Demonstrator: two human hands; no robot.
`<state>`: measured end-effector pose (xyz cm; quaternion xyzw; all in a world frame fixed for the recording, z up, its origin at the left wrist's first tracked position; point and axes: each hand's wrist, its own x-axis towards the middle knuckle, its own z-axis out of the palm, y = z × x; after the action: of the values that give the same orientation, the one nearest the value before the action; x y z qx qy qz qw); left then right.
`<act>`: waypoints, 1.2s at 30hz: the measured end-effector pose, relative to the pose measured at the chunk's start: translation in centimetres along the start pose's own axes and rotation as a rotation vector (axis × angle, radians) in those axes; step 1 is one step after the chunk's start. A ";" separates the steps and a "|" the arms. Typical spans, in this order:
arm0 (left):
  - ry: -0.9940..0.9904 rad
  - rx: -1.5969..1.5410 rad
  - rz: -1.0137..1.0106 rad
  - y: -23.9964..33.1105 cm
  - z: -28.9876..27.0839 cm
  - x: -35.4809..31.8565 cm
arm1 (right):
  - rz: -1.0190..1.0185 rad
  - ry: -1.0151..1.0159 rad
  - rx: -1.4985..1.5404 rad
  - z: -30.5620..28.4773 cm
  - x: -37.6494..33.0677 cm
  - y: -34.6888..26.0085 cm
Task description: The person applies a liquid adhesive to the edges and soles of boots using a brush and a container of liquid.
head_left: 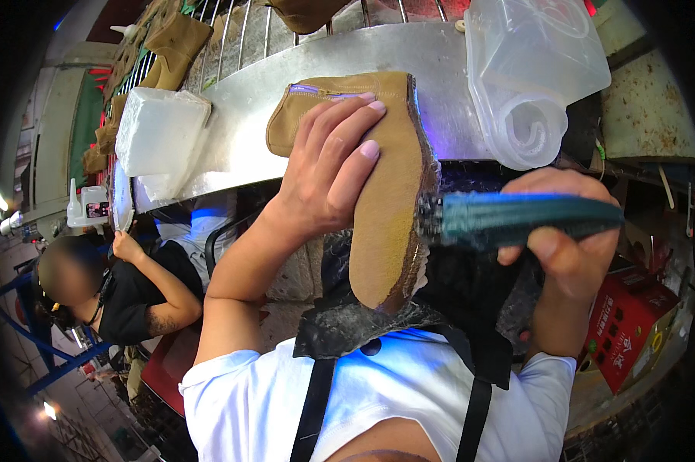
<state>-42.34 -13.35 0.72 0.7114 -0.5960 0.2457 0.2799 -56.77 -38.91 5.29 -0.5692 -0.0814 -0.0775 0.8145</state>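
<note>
Head view looks down on a tan boot [382,185] at the centre of the frame, lying on its side with the shaft toward the upper left and the sole edge facing right. Left hand [328,165] lies over the boot's side, fingers spread and curled across the suede, gripping it from the left. Right hand [571,246], at the right of the frame, is closed around a teal brush [517,218] whose dark bristled end touches the boot's sole edge at mid-frame. Under the boot's toe hangs a dark, glue-crusted apron [363,323], with black straps running down over a white shirt [409,400] at the bottom. Behind the boot a curved metal shelf [247,131] crosses the upper half of the frame; part of the boot's shaft overlaps it. On the shelf at the upper left sits a white block [159,131], and at the upper right a clear plastic jug [528,73] lies tilted, its round handle just above the brush. More boots [174,50] rest on a wire rack along the top edge. At the lower right stands a red carton [628,323], partly hidden by the right forearm. At the left, below the shelf, another person [132,289] in a black top raises one hand toward the shelf's edge.
</note>
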 end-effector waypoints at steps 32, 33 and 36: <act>-0.200 -0.016 -0.108 -0.3 -0.6 7.0 | -0.475 -0.390 -1.027 0.3 1.5 -11.2; -0.218 -0.025 -0.110 -0.5 -0.7 7.5 | -0.465 -0.407 -1.050 0.3 1.8 -11.7; -0.288 -0.039 -0.117 -1.2 -0.9 8.6 | -0.457 -0.438 -1.142 0.5 2.4 -13.0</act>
<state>-39.74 -18.65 7.13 0.7673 -0.5920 0.1126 0.2193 -57.33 -42.94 17.83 -0.8833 -0.3105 -0.1619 0.3116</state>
